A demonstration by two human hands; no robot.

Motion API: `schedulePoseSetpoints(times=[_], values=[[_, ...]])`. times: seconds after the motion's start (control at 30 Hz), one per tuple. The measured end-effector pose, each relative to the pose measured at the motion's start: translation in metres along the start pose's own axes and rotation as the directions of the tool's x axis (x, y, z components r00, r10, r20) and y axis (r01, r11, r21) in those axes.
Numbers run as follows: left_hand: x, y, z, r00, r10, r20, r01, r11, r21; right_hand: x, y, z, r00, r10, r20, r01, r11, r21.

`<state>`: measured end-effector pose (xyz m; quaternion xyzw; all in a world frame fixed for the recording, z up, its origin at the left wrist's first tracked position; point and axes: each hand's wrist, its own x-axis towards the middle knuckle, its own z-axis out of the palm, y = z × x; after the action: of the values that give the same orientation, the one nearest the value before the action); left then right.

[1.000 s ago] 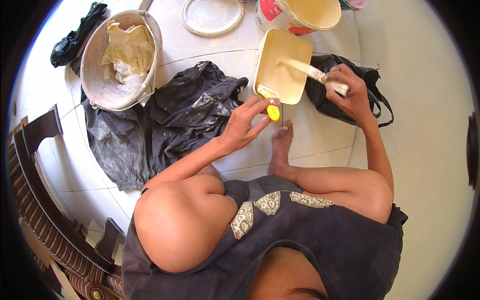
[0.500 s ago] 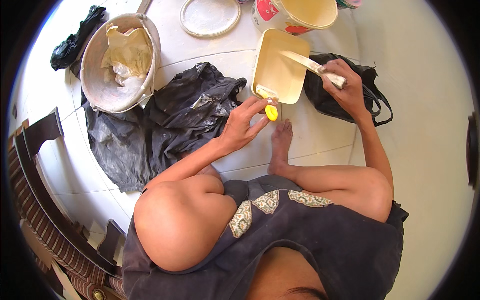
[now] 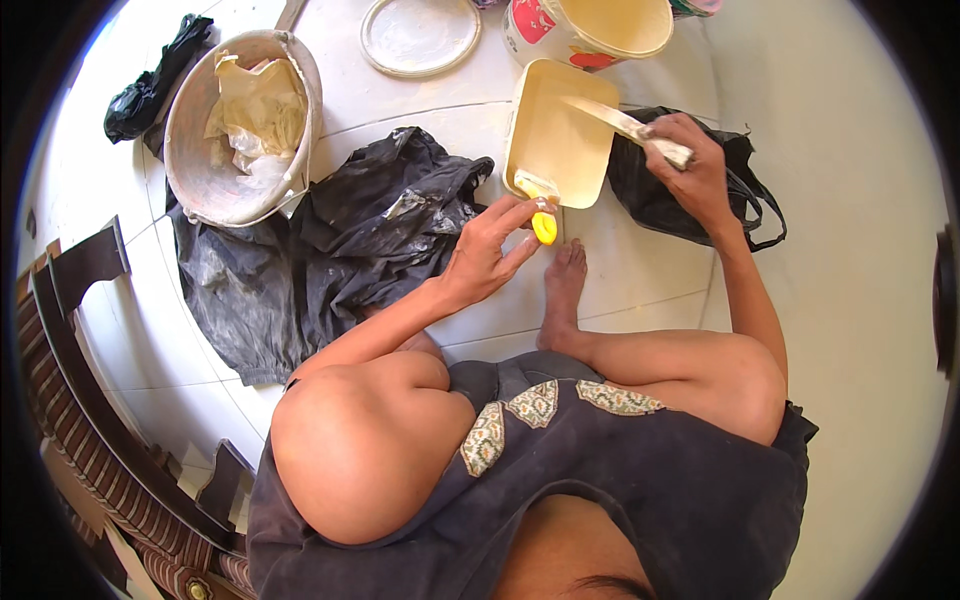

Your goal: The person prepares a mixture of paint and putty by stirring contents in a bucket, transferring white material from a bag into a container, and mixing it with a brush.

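Note:
A cream rectangular tray point(image 3: 560, 150) with pale residue inside lies on the floor ahead of my feet. At its near left corner my left hand point(image 3: 495, 240) pinches a small yellow-handled tool point(image 3: 544, 228). The tool's pale-smeared head rests by the tray's rim, and its exact kind is unclear. My right hand point(image 3: 692, 165), right of the tray, grips the near end of a flat, paste-coated stick point(image 3: 625, 124). This stick slants over the tray's right rim, its far end inside; whether the tip touches the bottom I cannot tell.
A larger tub point(image 3: 625, 30) and a round lid point(image 3: 420, 35) stand beyond the tray. To the left are a dirty bucket point(image 3: 178, 150) with crumpled bags and a dark cloth point(image 3: 240, 290). A black bag point(image 3: 640, 190) lies beneath my right hand; striped furniture point(image 3: 100, 455) is lower left.
The far part of the stick has moved slightly upward in the picture, along with a small shift of my right hand. My left hand and the yellow-handled tool have hardly moved.

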<state>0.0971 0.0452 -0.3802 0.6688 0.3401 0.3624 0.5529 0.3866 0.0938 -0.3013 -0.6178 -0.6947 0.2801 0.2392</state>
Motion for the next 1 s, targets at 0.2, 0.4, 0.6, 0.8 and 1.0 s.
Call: schedulePoseSetpoints(times=[0.2, 0.4, 0.6, 0.8, 1.0], values=[[-0.003, 0.000, -0.002, 0.999, -0.022, 0.026, 0.023, 0.999, -0.033, -0.007, -0.022, -0.001, 0.975, -0.079, 0.206, 0.077, 0.997, 0.017], [-0.004, -0.002, -0.001, 1.000, -0.009, 0.017, 0.010, 1.000, -0.022, -0.004, -0.009, -0.023, 0.994, -0.050, 0.101, 0.060, 0.993, -0.098], [-0.002, -0.003, 0.003, 1.000, 0.007, 0.014, -0.007, 1.000, -0.026, 0.007, -0.007, 0.002, 0.984, -0.152, 0.088, 0.158, 0.985, -0.067], [-0.002, -0.001, 0.001, 1.000, -0.026, 0.014, 0.026, 0.999, -0.042, 0.020, -0.016, 0.006, 0.978, -0.180, 0.107, 0.194, 0.972, -0.133], [-0.003, 0.000, -0.001, 1.000, -0.029, -0.008, 0.029, 0.999, -0.043, 0.011, -0.010, -0.009, 0.981, -0.153, 0.123, 0.180, 0.951, -0.250]])
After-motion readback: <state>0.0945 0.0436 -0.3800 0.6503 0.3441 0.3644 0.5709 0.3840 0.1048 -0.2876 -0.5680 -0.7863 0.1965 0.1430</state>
